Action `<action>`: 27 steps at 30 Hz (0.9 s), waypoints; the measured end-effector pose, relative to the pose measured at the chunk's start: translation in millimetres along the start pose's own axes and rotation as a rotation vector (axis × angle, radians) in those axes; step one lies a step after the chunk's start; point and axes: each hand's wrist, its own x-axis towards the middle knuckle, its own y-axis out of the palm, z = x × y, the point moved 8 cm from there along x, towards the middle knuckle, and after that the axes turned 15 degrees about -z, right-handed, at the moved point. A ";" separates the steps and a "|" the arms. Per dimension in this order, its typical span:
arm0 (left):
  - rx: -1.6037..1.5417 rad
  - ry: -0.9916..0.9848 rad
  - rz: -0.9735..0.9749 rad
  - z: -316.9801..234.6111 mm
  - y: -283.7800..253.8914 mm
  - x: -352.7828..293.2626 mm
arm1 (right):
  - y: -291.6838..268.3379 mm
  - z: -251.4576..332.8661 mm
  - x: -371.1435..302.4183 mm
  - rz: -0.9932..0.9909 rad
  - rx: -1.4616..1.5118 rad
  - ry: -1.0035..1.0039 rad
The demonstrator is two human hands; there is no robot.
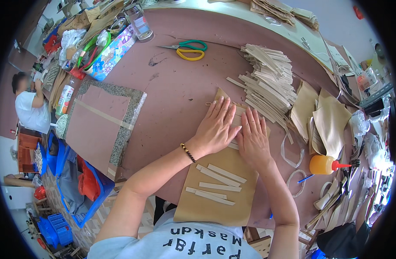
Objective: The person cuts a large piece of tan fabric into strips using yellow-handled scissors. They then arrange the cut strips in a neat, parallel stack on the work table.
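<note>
Both hands press flat, side by side, on the far part of a tan sheet whose near end reaches my shirt. My left hand is open, fingers stretched out and thumb toward the right hand. Beside it my right hand also lies open, its fingers pointing away from me. Pale strips show partly under and between the hands. On the near part of the sheet lie several loose pale strips. What the palms touch underneath is hidden.
A pile of pale strips lies beyond my hands, near tan pieces. An orange glue bottle lies at right. Scissors and a glass jar are at the back. A stone slab lies left; another person sits far left.
</note>
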 end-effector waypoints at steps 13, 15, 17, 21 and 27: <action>-0.049 -0.023 -0.029 -21.8 7.7 5.9 | -4.5 -14.0 -9.7 0.022 -0.071 0.024; -0.058 -0.029 -0.022 -19.0 8.2 5.2 | -5.0 -15.0 -9.7 0.019 -0.038 0.041; -0.063 -0.032 -0.014 -16.2 4.4 3.1 | -7.1 -14.6 -10.5 0.008 -0.016 0.050; -0.018 -0.009 0.055 -10.3 -9.4 -12.6 | -16.2 -5.9 -17.7 0.003 -0.035 0.030; 0.019 0.024 0.156 -18.1 -23.2 -30.9 | -19.9 11.6 -25.7 0.068 -0.048 -0.019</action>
